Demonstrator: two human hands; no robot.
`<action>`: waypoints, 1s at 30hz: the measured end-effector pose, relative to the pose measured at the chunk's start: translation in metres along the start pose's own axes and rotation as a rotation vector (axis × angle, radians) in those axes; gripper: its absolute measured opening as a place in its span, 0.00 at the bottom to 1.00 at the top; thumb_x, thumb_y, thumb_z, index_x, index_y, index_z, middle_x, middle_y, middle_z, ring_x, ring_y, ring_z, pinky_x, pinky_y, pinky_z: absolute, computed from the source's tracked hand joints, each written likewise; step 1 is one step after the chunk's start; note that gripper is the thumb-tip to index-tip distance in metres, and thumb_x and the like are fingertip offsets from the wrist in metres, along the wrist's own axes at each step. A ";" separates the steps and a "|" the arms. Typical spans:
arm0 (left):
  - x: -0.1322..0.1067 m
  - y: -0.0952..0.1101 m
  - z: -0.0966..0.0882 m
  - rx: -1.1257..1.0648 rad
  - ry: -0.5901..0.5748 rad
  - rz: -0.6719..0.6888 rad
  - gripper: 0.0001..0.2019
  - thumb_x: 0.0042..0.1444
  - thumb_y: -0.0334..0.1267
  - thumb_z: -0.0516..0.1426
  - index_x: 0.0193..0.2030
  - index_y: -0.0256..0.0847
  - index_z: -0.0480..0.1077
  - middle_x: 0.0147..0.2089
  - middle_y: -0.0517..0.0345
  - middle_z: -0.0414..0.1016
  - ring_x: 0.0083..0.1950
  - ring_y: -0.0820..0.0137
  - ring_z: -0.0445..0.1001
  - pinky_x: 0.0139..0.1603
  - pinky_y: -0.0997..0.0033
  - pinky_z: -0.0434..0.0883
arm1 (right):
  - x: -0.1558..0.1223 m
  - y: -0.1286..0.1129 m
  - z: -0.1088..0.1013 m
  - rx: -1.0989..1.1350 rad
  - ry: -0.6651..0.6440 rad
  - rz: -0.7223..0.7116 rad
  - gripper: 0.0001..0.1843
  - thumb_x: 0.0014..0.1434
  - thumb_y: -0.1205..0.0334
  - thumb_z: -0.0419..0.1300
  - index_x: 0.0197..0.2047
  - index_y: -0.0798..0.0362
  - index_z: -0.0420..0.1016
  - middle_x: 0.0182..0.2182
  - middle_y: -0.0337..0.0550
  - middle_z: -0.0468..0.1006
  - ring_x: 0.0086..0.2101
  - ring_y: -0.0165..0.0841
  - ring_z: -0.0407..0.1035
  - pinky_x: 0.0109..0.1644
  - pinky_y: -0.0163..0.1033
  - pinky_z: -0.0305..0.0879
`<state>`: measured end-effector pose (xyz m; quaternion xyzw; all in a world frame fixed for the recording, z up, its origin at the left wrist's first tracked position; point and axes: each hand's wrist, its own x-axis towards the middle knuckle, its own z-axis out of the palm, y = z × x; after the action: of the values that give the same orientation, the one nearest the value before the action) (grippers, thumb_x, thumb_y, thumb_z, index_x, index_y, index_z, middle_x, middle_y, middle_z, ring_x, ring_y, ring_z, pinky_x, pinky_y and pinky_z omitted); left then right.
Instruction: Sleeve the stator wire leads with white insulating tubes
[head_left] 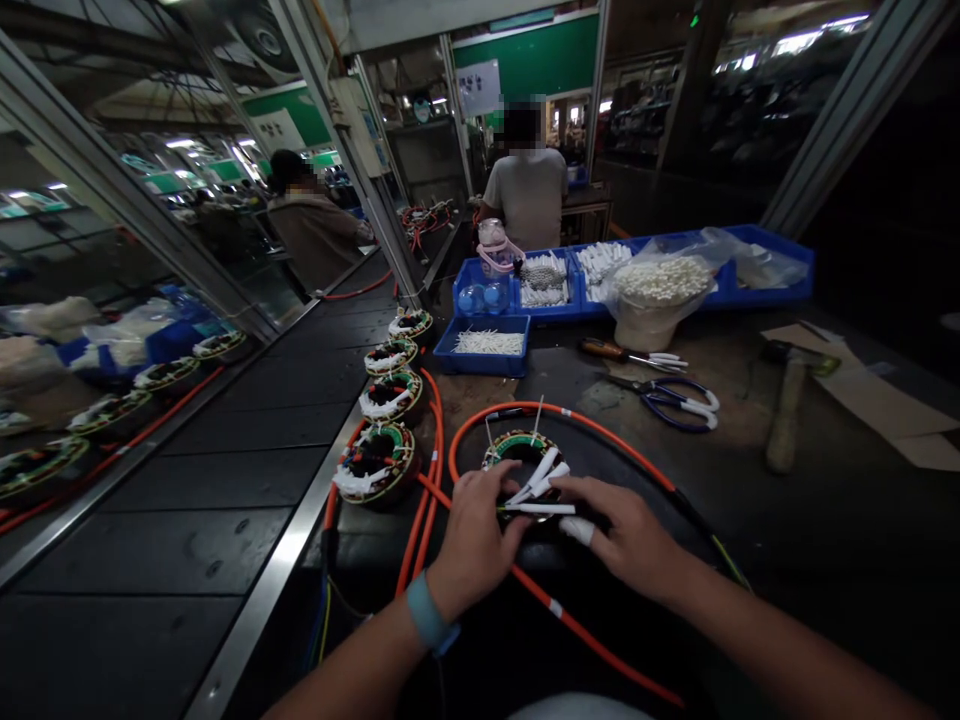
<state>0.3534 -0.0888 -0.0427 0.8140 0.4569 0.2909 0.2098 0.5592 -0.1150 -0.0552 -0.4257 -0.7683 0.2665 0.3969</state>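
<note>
A round wound motor stator (517, 452) with white sleeved leads and an orange cable (600, 432) looping around it lies on the dark bench in front of me. My left hand (474, 535) grips its near left rim, fingers curled, a blue band on the wrist. My right hand (626, 530) rests on its near right side, fingers pinching a white sleeve (541, 508) that lies across the stator.
Several similar stators (375, 462) line the bench edge by a black conveyor (225, 470). Blue bins (484, 350) hold white sleeves; a bag of white parts (656, 290), scissors (679, 402), a screwdriver (622, 354) and a hammer (787, 400) lie behind. Two people stand farther back.
</note>
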 end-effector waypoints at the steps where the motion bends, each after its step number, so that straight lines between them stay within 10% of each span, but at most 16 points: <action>1: 0.001 -0.001 0.000 -0.008 0.005 -0.004 0.28 0.47 0.27 0.59 0.56 0.43 0.59 0.41 0.55 0.72 0.46 0.60 0.69 0.51 0.51 0.63 | -0.001 0.001 -0.002 0.009 -0.019 -0.016 0.19 0.59 0.69 0.54 0.54 0.50 0.67 0.44 0.45 0.78 0.43 0.34 0.72 0.47 0.40 0.66; 5: 0.003 -0.004 -0.001 -0.019 0.012 -0.021 0.28 0.46 0.26 0.60 0.55 0.43 0.60 0.39 0.58 0.72 0.45 0.62 0.69 0.51 0.55 0.64 | 0.000 0.000 -0.004 0.036 -0.028 -0.049 0.17 0.59 0.70 0.50 0.48 0.51 0.73 0.41 0.45 0.79 0.41 0.34 0.73 0.46 0.40 0.67; 13: 0.001 -0.008 -0.004 0.020 -0.017 0.068 0.29 0.48 0.29 0.61 0.57 0.43 0.58 0.43 0.55 0.71 0.46 0.62 0.68 0.51 0.54 0.64 | -0.003 -0.008 0.010 0.599 0.041 0.578 0.13 0.57 0.55 0.55 0.38 0.55 0.75 0.26 0.43 0.77 0.25 0.33 0.73 0.29 0.38 0.70; 21: 0.004 -0.010 -0.004 -0.001 -0.013 0.033 0.29 0.48 0.30 0.61 0.57 0.43 0.59 0.39 0.56 0.72 0.45 0.61 0.69 0.51 0.54 0.64 | -0.004 -0.006 -0.003 -0.212 0.028 -0.248 0.18 0.60 0.72 0.47 0.49 0.54 0.72 0.37 0.51 0.79 0.37 0.36 0.73 0.39 0.40 0.69; 30: 0.004 -0.007 -0.004 0.029 -0.004 0.095 0.25 0.48 0.29 0.59 0.54 0.43 0.61 0.40 0.56 0.73 0.42 0.63 0.71 0.51 0.53 0.64 | 0.015 -0.012 -0.005 0.556 -0.051 0.628 0.09 0.54 0.59 0.54 0.34 0.54 0.73 0.21 0.35 0.71 0.17 0.25 0.65 0.20 0.30 0.61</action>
<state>0.3485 -0.0818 -0.0428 0.8384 0.4213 0.2924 0.1848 0.5526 -0.1077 -0.0376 -0.5090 -0.5099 0.5822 0.3769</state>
